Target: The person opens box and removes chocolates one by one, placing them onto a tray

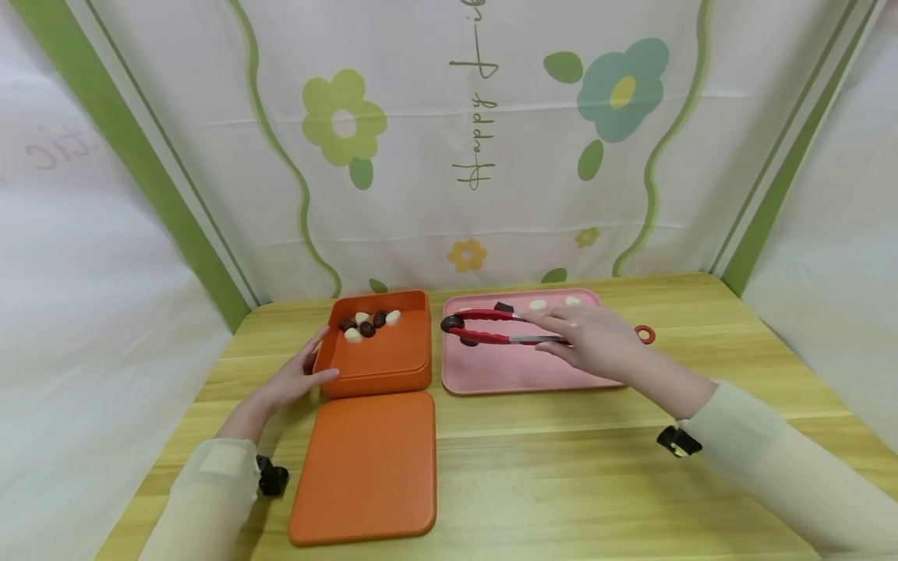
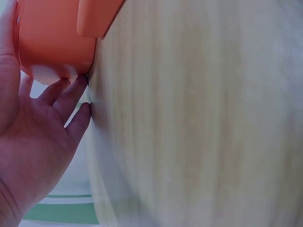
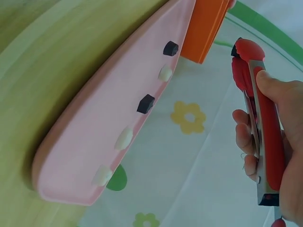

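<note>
My right hand [image 1: 596,339] grips red-handled tongs [image 1: 484,338], whose tips pinch a dark chocolate piece [image 1: 452,323] above the pink tray's left edge. On the pink tray [image 1: 519,374] lie dark pieces, one a dark block [image 1: 503,307], and white pieces such as a white oval [image 1: 538,305]. Beside it stands an open orange box [image 1: 379,360] holding several dark and white pieces [image 1: 367,329] towards its back. My left hand [image 1: 291,382] holds the box's front left corner, thumb at the rim, fingers [image 2: 71,97] against the outer wall.
A flat orange lid [image 1: 365,467] lies on the wooden table [image 1: 561,483] just in front of the box. Behind the table hangs a flower-printed white curtain [image 1: 414,195]. The tongs' red ring [image 1: 645,334] sticks out beyond my right hand.
</note>
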Motion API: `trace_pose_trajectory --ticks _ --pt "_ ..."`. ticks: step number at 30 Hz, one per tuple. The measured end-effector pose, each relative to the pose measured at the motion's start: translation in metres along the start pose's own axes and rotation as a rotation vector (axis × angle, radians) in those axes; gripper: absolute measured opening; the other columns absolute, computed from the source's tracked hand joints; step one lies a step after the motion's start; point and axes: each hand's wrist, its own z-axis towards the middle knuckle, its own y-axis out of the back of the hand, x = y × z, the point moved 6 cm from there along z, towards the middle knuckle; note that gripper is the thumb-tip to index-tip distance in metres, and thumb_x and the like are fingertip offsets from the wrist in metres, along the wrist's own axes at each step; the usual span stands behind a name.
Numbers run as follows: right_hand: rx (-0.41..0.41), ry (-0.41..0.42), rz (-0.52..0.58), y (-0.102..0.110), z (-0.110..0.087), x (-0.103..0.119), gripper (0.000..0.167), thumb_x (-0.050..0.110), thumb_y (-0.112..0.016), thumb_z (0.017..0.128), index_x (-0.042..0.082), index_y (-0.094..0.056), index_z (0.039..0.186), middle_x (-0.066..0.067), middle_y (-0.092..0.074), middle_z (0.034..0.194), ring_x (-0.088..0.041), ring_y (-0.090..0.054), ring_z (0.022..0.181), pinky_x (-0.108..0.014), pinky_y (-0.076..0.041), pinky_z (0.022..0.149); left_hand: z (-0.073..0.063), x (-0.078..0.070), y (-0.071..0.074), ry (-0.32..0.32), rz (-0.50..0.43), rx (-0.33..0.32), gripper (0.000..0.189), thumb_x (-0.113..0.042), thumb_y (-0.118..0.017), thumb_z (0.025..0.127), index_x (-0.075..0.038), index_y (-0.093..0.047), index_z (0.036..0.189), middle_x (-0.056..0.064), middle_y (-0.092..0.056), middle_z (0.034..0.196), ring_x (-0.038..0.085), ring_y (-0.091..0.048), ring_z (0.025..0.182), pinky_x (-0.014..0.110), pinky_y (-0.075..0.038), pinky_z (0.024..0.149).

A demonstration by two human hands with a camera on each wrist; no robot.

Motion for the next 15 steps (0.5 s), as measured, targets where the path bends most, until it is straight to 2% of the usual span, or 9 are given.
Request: trace_pose_trajectory --ticks 5,12,15 --pt "-0.005 -0.011 -0.019 0.001 -0.012 -0.007 0.055 0.030 -0.078 0.082 0.019 -0.062 0.133 -0.004 -0.070 0.105 -0.014 -0.059 0.066 -0.026 -0.038 0.046 0.000 0.000 -0.001 -0.002 -0.012 0.003 0.086 -0.018 -0.061 0.098 -0.019 0.001 0.158 0.035 -0.027 0.148 0.049 -0.033 0.133 0.060 -0.025 0.108" --pt "-0.007 -0.034 -0.035 0.000 -0.029 -0.019 0.054 0.029 -0.078 0.083 0.019 -0.062 0.133 -0.004 -0.071 0.103 -0.008 -0.049 0.054 -0.024 -0.035 0.045 0.000 -0.001 0.001 -0.016 -0.014 -0.002 0.087 -0.018 -0.062 0.097 -0.018 0.000 0.158 0.036 -0.029 0.147 0.049 -0.034 0.133 0.060 -0.024 0.108" --pt "-0.021 -0.034 -0.046 -0.002 -0.038 -0.025 0.049 0.042 -0.069 0.089 0.017 -0.063 0.132 -0.003 -0.071 0.099 -0.009 -0.053 0.055 -0.025 -0.039 0.046 0.000 0.000 0.001 -0.017 -0.004 -0.002 0.087 -0.018 -0.062 0.097 -0.017 0.000 0.158 0.036 -0.029 0.147 0.049 -0.034 0.132 0.060 -0.025 0.107"
